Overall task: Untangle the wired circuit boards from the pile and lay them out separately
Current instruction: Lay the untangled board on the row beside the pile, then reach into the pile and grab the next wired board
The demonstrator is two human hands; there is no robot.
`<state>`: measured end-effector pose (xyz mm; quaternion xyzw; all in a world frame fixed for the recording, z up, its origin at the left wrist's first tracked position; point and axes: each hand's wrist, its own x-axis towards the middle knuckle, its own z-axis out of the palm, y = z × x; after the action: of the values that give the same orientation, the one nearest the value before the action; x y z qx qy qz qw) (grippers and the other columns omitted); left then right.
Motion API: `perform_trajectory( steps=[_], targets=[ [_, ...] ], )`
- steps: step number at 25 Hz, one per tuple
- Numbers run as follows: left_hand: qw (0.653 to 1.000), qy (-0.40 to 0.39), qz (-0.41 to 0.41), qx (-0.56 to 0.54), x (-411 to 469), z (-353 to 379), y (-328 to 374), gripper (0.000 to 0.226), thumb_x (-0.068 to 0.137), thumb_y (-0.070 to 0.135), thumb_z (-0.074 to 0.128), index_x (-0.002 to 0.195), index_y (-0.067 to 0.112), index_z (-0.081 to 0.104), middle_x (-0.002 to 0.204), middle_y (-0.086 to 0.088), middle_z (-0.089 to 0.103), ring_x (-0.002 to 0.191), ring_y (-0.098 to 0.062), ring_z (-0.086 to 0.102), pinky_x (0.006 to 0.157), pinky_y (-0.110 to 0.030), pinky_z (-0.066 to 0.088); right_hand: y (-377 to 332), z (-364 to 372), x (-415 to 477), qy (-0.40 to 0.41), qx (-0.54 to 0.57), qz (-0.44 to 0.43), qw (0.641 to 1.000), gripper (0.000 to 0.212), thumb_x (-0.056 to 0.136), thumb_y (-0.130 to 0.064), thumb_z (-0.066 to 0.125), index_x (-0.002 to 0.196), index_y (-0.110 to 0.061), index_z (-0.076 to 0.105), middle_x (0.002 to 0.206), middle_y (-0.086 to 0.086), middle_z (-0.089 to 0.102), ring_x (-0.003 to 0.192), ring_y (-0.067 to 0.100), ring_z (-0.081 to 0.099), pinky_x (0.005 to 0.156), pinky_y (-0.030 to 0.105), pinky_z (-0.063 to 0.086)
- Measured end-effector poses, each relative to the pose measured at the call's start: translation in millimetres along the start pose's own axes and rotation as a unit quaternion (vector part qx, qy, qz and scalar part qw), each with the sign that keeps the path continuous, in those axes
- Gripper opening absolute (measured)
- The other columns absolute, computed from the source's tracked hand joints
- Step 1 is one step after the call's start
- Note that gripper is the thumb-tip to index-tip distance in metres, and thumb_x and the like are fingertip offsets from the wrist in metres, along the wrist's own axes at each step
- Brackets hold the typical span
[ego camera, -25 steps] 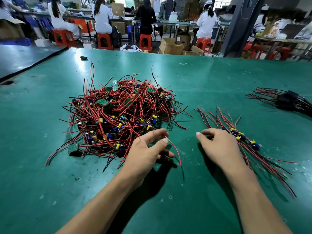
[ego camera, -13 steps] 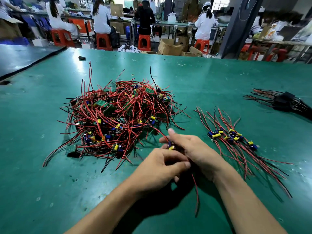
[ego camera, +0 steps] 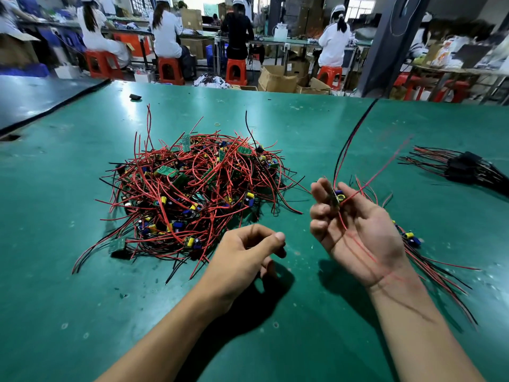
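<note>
A tangled pile (ego camera: 192,194) of small green circuit boards with red and black wires lies on the green table (ego camera: 303,340), left of centre. My right hand (ego camera: 355,230), palm up above the table, holds one wired circuit board (ego camera: 336,198) between curled fingers and thumb; its red and black wires swing up and blur. My left hand (ego camera: 245,257) hovers just right of the pile's near edge with loosely curled fingers and nothing visible in them. A row of separated boards (ego camera: 413,239) lies behind my right hand, largely hidden by it.
A bundle of black parts with red and black wires (ego camera: 465,168) lies at the right edge. A small black object (ego camera: 135,97) sits at the table's far side. Several seated people on red stools (ego camera: 168,70) and cardboard boxes are beyond the table.
My hands met at the pile's edge and drew out one board. My right hand has since lifted it to the right and turned palm up; my left hand let go.
</note>
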<state>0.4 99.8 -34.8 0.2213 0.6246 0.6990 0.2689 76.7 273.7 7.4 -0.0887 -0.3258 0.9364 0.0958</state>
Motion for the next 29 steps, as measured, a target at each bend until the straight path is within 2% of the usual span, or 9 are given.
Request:
perform_trajectory(
  steps=[2,5,7,15,17,19,22,25,29],
  targets=[
    [1.0,0.004,0.004,-0.012,0.6,2.0,-0.6,0.015,0.092,0.019,0.067,0.093,0.004,0.07,0.081,-0.008,0.073,0.054,-0.013,0.059,0.053,-0.024,0.048,8.1,1.4,3.5,0.025,-0.105,-0.003,0.994,0.026,0.096,-0.035,0.049,0.099,-0.016,0.067,0.098,0.005,0.077,0.061,0.011,0.06,0.053,0.023,0.048],
    [1.0,0.006,0.016,-0.024,0.2,5.6,-1.3,0.015,0.094,0.017,0.062,0.099,0.008,0.072,0.087,-0.007,0.074,0.063,-0.013,0.063,0.055,-0.022,0.052,34.1,3.8,10.3,0.071,-0.325,-0.024,0.943,0.021,0.105,-0.032,0.044,0.106,-0.016,0.057,0.102,0.006,0.078,0.061,0.009,0.058,0.054,0.022,0.04],
    [0.999,0.017,0.014,-0.026,0.3,5.9,0.4,0.017,0.096,0.019,0.06,0.1,0.009,0.074,0.088,-0.012,0.074,0.066,-0.015,0.062,0.057,-0.022,0.052,42.0,5.6,11.0,0.073,-0.375,-0.04,0.923,0.016,0.105,-0.03,0.047,0.105,-0.017,0.056,0.102,0.003,0.078,0.059,0.008,0.057,0.052,0.02,0.039],
    [0.999,0.021,0.009,-0.035,-1.5,2.3,3.3,0.026,0.092,0.025,0.064,0.09,0.001,0.074,0.073,-0.016,0.071,0.066,-0.025,0.061,0.059,-0.026,0.048,50.2,11.2,7.9,0.006,-0.396,-0.032,0.918,0.018,0.106,-0.023,0.045,0.119,-0.017,0.055,0.111,-0.005,0.076,0.052,0.009,0.054,0.045,0.019,0.04],
    [0.999,0.028,0.021,-0.032,-1.1,0.8,3.9,0.023,0.09,0.024,0.066,0.088,0.002,0.074,0.07,-0.016,0.071,0.061,-0.021,0.063,0.058,-0.026,0.049,52.3,12.4,7.3,0.001,-0.396,-0.028,0.918,0.021,0.106,-0.024,0.044,0.123,-0.022,0.056,0.115,0.003,0.075,0.052,0.009,0.056,0.045,0.018,0.041],
    [0.998,0.046,0.039,-0.014,0.3,-1.3,4.3,0.018,0.086,0.023,0.071,0.089,0.006,0.075,0.071,-0.013,0.072,0.059,-0.016,0.063,0.057,-0.024,0.048,53.3,13.1,6.4,0.001,-0.399,-0.016,0.917,0.023,0.107,-0.026,0.042,0.124,-0.025,0.058,0.105,0.013,0.075,0.053,0.01,0.059,0.046,0.018,0.042],
    [0.997,0.064,0.042,-0.009,2.0,-4.7,1.1,0.017,0.08,0.024,0.076,0.091,0.012,0.077,0.079,-0.012,0.073,0.066,-0.017,0.061,0.064,-0.03,0.047,53.9,11.9,5.1,-0.004,-0.418,-0.012,0.908,0.025,0.108,-0.026,0.04,0.125,-0.023,0.058,0.077,-0.001,0.073,0.057,0.008,0.064,0.051,0.018,0.048],
    [0.997,0.058,0.043,0.005,2.9,-6.9,-0.6,0.018,0.078,0.027,0.081,0.092,0.015,0.076,0.074,0.0,0.07,0.062,-0.009,0.059,0.058,-0.025,0.046,50.8,11.3,5.7,-0.004,-0.411,-0.011,0.911,0.024,0.107,-0.025,0.045,0.124,-0.021,0.061,0.084,-0.002,0.073,0.071,0.012,0.07,0.062,0.022,0.054],
    [0.998,0.037,0.045,0.017,4.1,-9.5,-1.0,0.025,0.076,0.03,0.076,0.093,0.012,0.073,0.081,-0.012,0.072,0.07,-0.013,0.064,0.062,-0.031,0.048,46.0,10.5,4.5,-0.011,-0.419,-0.023,0.908,0.018,0.104,-0.016,0.051,0.116,-0.016,0.065,0.083,-0.009,0.073,0.068,0.004,0.068,0.059,0.016,0.053]
  ],
)
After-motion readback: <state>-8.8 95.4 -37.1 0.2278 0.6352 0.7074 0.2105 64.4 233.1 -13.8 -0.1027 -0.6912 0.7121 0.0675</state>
